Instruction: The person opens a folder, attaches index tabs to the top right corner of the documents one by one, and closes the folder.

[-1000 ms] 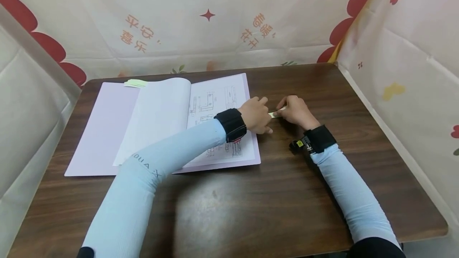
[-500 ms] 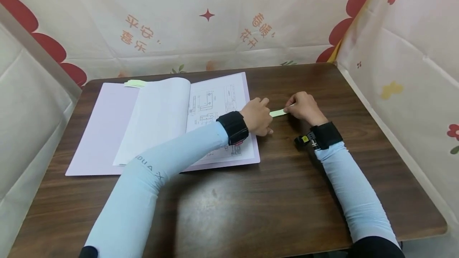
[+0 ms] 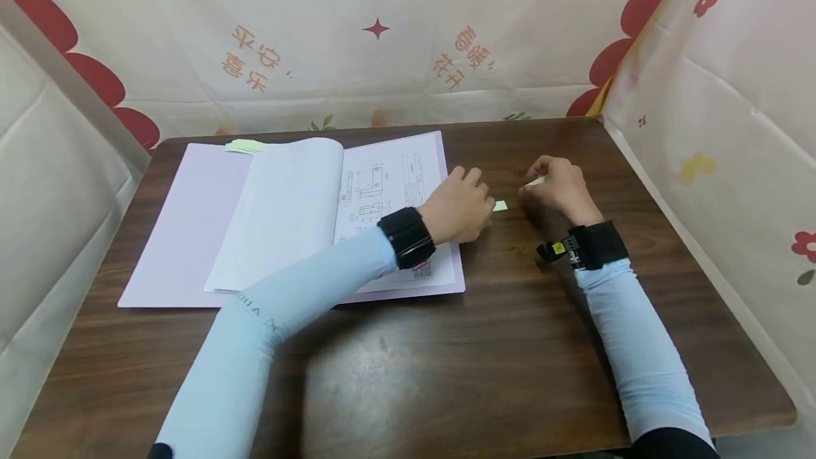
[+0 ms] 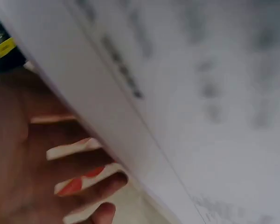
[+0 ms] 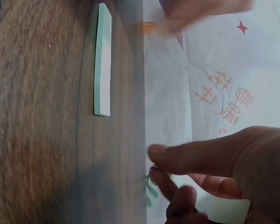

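My right hand [image 3: 559, 188] pinches a pale sticky note [image 3: 537, 180] above the table, to the right of a small sticky note pad [image 3: 501, 205]. In the right wrist view the thumb and forefinger of that hand meet, and the long, thin pad [image 5: 102, 65] lies on the wood, apart from them. My left hand [image 3: 460, 205] is over the right edge of an open lilac folder [image 3: 185, 232], close to the pad, covering part of it from the head view. Its fingers are spread and hold nothing in the left wrist view.
Printed sheets with technical drawings [image 3: 382, 179] lie in the folder, and a turned stack of white pages [image 3: 287, 211] curves over to the left. Green tabs [image 3: 244, 146] stick out at the top. Patterned cloth [image 3: 376, 83] hangs behind the brown table [image 3: 484, 374].
My right hand has drawn away to the right from the pad, and the pale note between its fingers has come off with it. The pad stays beside my left hand, which has shifted slightly.
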Demonstrator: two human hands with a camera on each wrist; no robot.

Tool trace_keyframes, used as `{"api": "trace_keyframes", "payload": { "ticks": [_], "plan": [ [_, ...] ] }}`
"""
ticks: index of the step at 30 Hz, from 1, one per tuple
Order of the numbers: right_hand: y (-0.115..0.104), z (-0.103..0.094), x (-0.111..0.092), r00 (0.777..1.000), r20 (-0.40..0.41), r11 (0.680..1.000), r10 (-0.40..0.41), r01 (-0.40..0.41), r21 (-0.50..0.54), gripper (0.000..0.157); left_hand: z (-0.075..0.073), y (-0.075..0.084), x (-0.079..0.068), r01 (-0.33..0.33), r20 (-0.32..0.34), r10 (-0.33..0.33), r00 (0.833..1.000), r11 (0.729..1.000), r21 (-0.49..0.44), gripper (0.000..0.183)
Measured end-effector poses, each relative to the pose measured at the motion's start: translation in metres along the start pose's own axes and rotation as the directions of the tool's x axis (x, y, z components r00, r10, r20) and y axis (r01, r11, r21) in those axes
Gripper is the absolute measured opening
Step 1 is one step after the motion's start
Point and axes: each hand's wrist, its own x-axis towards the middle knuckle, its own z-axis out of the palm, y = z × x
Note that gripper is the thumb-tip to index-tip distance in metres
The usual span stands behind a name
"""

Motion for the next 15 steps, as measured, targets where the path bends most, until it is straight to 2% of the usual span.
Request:
{"api": "trace_keyframes", "payload": {
  "ticks": [2,4,9,12,15],
  "plan": [
    [0.001,0.000,-0.001,1.000,0.009,1.000,0.000,-0.001,0.018,0.027,-0.002,-0.004,-0.013,0.062,-0.052,-0.065,0.997,0.996,-0.059,0.050],
    [0.002,-0.002,-0.003,1.000,0.002,1.000,-0.003,0.003,0.019,0.027,-0.004,-0.010,-0.030,0.119,-0.060,-0.129,0.990,0.981,-0.154,0.053],
    [0.004,-0.007,-0.006,0.997,-0.048,0.998,-0.061,0.062,0.020,0.021,0.003,-0.033,-0.083,0.217,0.026,-0.225,0.974,0.891,-0.399,0.063],
    [-0.001,-0.006,-0.005,0.989,-0.064,0.991,-0.133,0.135,0.027,0.017,0.016,-0.043,-0.112,0.253,0.072,-0.249,0.966,0.845,-0.471,0.076],
    [-0.011,-0.004,-0.004,0.978,-0.076,0.980,-0.197,0.199,0.027,0.014,0.030,-0.045,-0.133,0.260,0.093,-0.249,0.964,0.815,-0.518,0.089]
  ]
}}
